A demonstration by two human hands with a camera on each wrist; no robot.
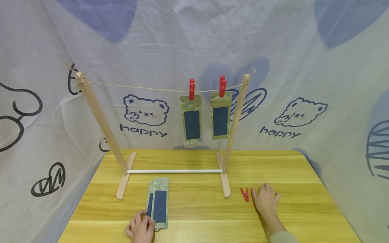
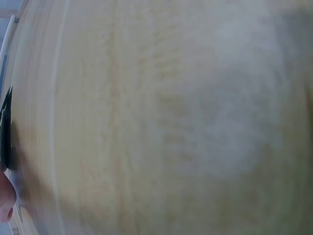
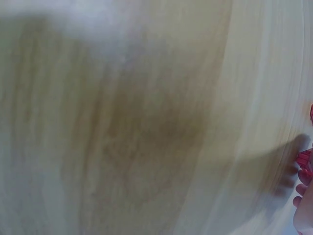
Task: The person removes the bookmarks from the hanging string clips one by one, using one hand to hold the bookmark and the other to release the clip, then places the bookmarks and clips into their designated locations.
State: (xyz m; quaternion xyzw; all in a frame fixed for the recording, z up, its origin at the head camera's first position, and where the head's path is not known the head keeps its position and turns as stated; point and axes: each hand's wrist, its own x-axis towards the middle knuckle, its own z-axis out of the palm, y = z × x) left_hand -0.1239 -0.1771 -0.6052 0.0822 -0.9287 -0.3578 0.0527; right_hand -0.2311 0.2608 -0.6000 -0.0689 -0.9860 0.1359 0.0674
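Note:
My left hand [image 1: 141, 227] pinches the left edge of two overlapping patterned cards [image 1: 159, 209], green with dark blue panels. In the left wrist view, the dark card edges [image 2: 5, 132] stand a little off the table beside a fingertip [image 2: 6, 196]. At the right, my right hand [image 1: 265, 199] bends over the table, palm down. A red clothespin [image 1: 244, 194] lies just left of its thumb. Against the fingertips in the right wrist view is another red clothespin [image 3: 304, 159], partly hidden by the hand; it appears held.
A wooden rack [image 1: 104, 125] with a white crossbar [image 1: 174, 171] stands at the back. Along its string [image 1: 136, 87], two red clothespins [image 1: 191, 89] hold up two similar cards [image 1: 192, 125] near the right post [image 1: 237, 121]. A printed cloth hangs behind the table [image 1: 194, 206].

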